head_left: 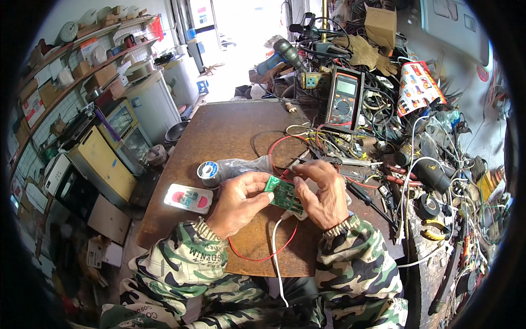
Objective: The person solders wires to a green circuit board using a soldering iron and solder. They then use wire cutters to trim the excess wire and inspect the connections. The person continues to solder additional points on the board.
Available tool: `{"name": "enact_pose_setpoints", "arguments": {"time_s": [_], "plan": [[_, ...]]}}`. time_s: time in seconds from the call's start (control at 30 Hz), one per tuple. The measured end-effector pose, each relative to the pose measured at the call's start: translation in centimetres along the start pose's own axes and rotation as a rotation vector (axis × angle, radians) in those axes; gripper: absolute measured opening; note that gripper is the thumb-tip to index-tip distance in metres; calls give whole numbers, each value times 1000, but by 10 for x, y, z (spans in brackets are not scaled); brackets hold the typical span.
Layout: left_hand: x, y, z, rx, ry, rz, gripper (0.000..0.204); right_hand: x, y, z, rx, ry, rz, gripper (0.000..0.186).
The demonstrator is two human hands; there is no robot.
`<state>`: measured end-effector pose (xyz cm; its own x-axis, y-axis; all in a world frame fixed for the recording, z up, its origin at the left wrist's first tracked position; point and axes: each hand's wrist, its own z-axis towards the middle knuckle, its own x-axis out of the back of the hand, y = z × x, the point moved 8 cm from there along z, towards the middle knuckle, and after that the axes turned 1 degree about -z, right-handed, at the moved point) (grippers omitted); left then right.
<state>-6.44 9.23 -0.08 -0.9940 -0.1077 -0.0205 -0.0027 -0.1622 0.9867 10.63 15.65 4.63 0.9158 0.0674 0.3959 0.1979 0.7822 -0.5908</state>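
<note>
A small green circuit board [282,196] is held tilted above the front middle of the wooden table. My left hand [239,203] pinches its left edge between thumb and fingers. At the board's right side, my right hand [324,194] is closed, with the thumb along the edge and the fingers curled behind. Just past the board, a short red piece [285,172] shows between the hands; whether a finger touches it I cannot tell. A white cable [275,257] and a thin red wire [257,260] run below the board. Part of a white object under my right hand is hidden.
A spool of solder [208,170] and a clear plastic bag [245,165] lie beyond my left hand. Left of it is a white case with pink patches [188,198]. A multimeter [346,97] stands at the back right, among tangled cables and tools [378,205].
</note>
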Motion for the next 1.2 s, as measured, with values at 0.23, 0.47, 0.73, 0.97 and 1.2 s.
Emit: {"name": "enact_pose_setpoints", "arguments": {"time_s": [0.23, 0.47, 0.73, 0.97, 1.2], "plan": [[0, 4, -2, -35, -27, 12, 37, -16, 5, 1, -76, -304, 81, 25], [-1, 8, -2, -30, -80, -1, 35, -16, 7, 0, -101, -349, 97, 24], [-2, 8, -4, 23, -77, -8, 41, -16, 9, -1, -66, -294, 101, 22], [1, 4, -3, 13, -48, 38, 42, -16, 4, -1, -34, -281, 71, 20], [1, 5, -3, 14, -42, 22, 40, -18, 4, -2, -22, -266, 62, 21]]}}
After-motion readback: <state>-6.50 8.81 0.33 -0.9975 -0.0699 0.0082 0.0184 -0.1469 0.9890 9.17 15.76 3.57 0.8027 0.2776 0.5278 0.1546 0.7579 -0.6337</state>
